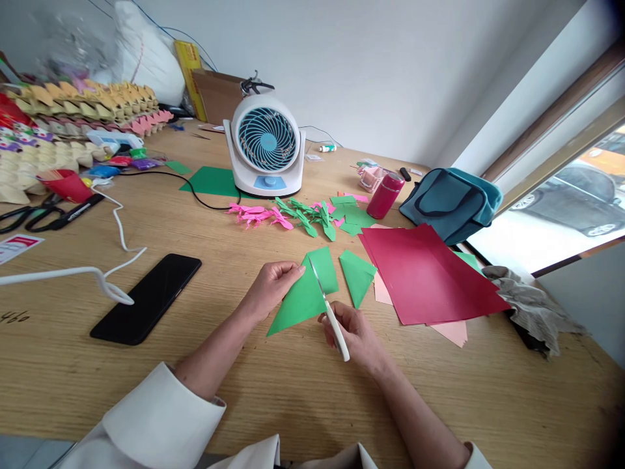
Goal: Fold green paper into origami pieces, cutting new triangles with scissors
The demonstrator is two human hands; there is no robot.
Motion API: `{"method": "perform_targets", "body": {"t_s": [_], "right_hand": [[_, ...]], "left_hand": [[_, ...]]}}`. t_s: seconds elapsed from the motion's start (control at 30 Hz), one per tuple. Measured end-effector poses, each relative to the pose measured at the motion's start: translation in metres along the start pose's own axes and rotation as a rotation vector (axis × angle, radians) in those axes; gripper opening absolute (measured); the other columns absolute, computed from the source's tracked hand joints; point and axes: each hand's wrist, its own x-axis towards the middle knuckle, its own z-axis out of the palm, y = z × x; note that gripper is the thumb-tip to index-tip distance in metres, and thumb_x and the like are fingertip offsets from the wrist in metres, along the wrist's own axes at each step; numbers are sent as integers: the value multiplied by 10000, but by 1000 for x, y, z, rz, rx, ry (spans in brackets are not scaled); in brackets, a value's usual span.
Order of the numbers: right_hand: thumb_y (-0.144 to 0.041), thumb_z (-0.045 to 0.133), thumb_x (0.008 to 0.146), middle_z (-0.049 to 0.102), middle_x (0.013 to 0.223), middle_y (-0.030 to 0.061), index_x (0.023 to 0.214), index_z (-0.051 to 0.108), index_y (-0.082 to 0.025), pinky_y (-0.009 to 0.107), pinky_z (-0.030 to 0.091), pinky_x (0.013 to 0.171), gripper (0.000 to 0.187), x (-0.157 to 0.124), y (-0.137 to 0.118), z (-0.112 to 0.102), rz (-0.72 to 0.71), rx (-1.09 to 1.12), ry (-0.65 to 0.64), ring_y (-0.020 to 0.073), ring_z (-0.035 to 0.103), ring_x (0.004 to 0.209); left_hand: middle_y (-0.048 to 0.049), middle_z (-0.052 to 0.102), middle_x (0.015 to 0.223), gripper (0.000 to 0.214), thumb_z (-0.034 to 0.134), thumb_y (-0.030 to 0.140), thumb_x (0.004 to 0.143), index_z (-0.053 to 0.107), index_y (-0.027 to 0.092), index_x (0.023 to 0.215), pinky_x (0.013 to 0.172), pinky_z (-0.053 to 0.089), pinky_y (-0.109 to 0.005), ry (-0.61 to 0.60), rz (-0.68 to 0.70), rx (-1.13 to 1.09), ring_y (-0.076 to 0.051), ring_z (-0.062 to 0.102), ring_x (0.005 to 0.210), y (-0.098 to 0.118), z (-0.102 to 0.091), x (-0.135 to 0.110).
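My left hand (271, 285) pinches the upper edge of a folded green paper (301, 294) that lies on the wooden table (293, 391). My right hand (358, 335) grips white-handled scissors (328, 311), whose blade lies across the green sheet along its fold. A separate green paper triangle (357, 275) rests just to the right of the blade.
Red and pink sheets (430, 273) lie at right, beside a teal bag (452, 202) and a red bottle (385, 194). Pink and green folded pieces (293, 215) sit before a white desk fan (266, 146). A black phone (149, 296) and white cable lie at left.
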Motion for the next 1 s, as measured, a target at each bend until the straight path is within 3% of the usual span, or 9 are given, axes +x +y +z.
{"method": "perform_targets", "body": {"t_s": [0.67,1.0], "right_hand": [[-551,655,832,433,534,-57,682,478,-196,231,259,459,424,3,9,0,-53,30,30,83,357,485],[-552,609,856,499,568,-39,759,531,-189,233,313,473,383,3,8,-6,-68,84,43,98,415,502]], "left_hand": [[54,256,596,468,550,514,849,320,200,588,498,223,-228,-53,-8,4,-84,254,542,-1,3,0],[60,269,569,471,549,509,861,328,201,582,478,221,-223,-34,-22,-7,-82,270,513,-3,2,2]]}}
